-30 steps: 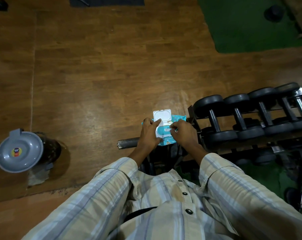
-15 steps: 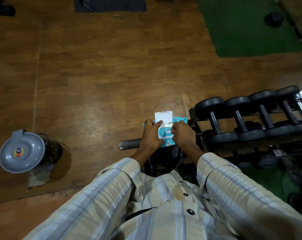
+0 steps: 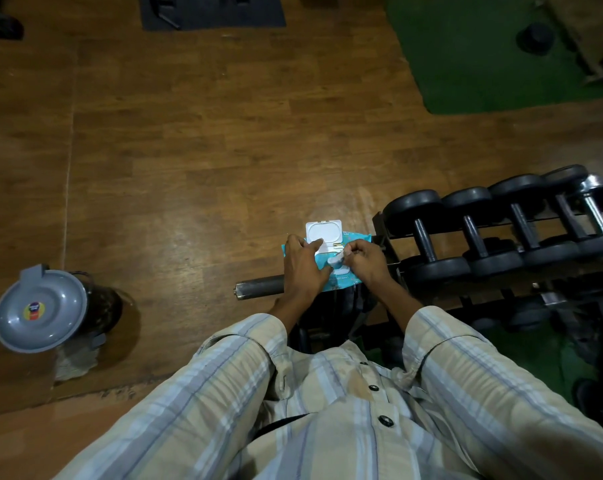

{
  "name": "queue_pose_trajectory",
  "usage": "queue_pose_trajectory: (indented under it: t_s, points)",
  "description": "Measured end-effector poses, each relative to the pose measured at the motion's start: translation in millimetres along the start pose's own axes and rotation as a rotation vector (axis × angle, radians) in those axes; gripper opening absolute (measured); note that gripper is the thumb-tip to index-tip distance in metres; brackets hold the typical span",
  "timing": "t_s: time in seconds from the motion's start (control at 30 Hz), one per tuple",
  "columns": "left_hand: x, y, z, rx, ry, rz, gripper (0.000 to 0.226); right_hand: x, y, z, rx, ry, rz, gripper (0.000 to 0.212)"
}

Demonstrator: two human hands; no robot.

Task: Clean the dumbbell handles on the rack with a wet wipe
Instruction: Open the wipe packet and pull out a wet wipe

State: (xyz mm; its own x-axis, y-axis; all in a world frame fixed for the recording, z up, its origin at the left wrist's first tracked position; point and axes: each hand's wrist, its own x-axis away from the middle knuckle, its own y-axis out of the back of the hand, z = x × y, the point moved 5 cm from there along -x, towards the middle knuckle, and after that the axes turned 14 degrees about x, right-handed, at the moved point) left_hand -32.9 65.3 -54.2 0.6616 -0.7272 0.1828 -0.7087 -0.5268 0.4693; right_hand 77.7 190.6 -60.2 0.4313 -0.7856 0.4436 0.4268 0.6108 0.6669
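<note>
While the blue wipe pack [image 3: 341,280] rests on top of the grey steel bar [image 3: 258,289] beside the dumbbell rack [image 3: 390,251], its white flip lid [image 3: 324,231] stands open and I read the step in hand as drawing out the first wipe. My left hand [image 3: 303,268] lies flat on the pack with the fingers spread and pressing down, grasping nothing that I can make out. My right hand [image 3: 367,259] is pinched on a small white tuft of wet wipe [image 3: 336,259] at the dispenser opening; only a little of the sheet is out.

Findings on risk, by my judgement:

1. The pack sits on a rounded bar, not on a flat surface. If the left hand eases off during the pull, the pack may roll or slip to the wooden floor [image 3: 224,150].
2. A sharp pull may tear the tuft, or draw a chain of several sheets. A slow, steady pull, straight up from the opening, would guard against both.
3. The lid, if left open afterwards, would let the remaining wipes dry.
4. The light is dim and the tuft is small; I cannot tell how firm the pinch is, so a slip of the fingers is possible.

The dumbbells [image 3: 428,237] lie in a row on the rack, just to the right of my right hand, with no wipe on their handles [image 3: 423,239].
</note>
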Motion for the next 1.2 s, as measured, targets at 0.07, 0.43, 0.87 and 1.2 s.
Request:
queue_pose_trajectory:
  t_s: [0.07, 0.43, 0.87, 1.2]
  points:
    - [0, -1, -1, -0.010, 0.009, -0.005, 0.064, 2, 1, -3, -0.101, -0.072, -0.001, 0.030]
    - [0, -9, 1, -0.086, 0.042, 0.035, 0.062, 21, 5, -6, -0.858, -0.332, 0.145, 0.021]
    - [0, -6, -16, 0.256, 0.056, 0.112, 0.050, 23, 14, 7, -0.855, -0.278, 0.246, 0.021]
    - [-8, -7, -5, 0.757, 0.426, 0.092, 0.023, 23, 17, 1, -0.539, -0.264, 0.195, 0.030]
